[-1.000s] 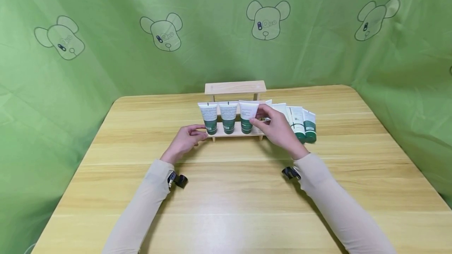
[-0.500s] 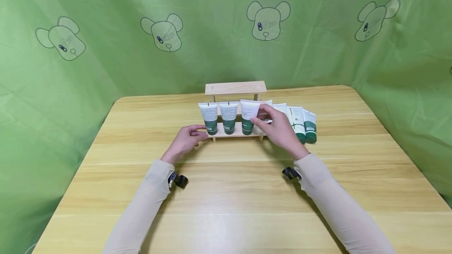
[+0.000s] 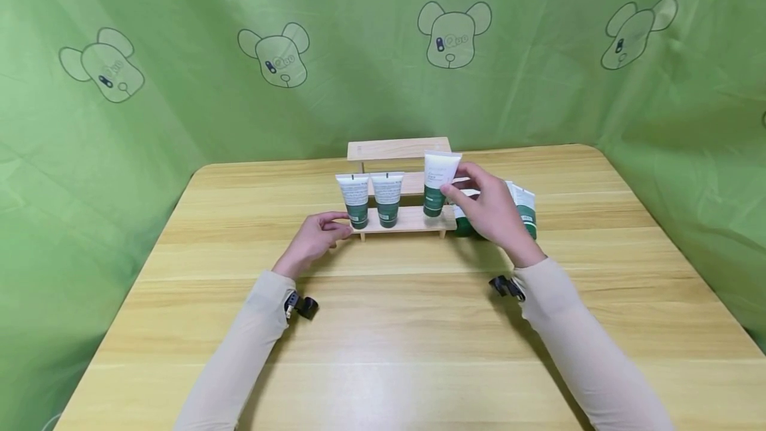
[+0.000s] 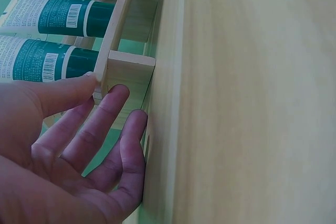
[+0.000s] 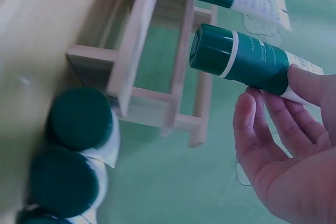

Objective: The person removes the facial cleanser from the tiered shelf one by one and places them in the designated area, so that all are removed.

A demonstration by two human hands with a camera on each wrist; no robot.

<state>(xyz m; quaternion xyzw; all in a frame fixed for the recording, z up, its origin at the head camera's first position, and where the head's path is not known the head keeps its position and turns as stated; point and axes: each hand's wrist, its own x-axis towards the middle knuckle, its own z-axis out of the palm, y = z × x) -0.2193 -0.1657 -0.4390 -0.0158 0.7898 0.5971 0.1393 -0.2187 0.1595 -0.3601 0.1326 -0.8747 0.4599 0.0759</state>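
Note:
In the head view, a tiered wooden display rack (image 3: 413, 218) stands on the table, with two white-and-green squeeze tubes upright on the left of its lowest shelf: an outer tube (image 3: 353, 201) and an inner tube (image 3: 387, 199). My left hand (image 3: 314, 235) holds that shelf's left end, thumb (image 4: 79, 90) on the front edge. Between thumb and fingers, my right hand (image 3: 487, 205) pinches a third squeeze tube (image 3: 441, 175) by its white upper part. This tube hangs cap down, raised off the shelf, as the right wrist view (image 5: 257, 61) shows.
More squeeze tubes (image 3: 524, 208) stand on the table right of the rack, partly hidden by my right hand; their dark green caps (image 5: 81, 119) show in the right wrist view. A green curtain (image 3: 371, 98) hangs behind the wooden table (image 3: 383, 338).
Half a second ago the third tube was at the right part of the lowest shelf. My right hand has lifted it up and to the right. The left hand has stayed put.

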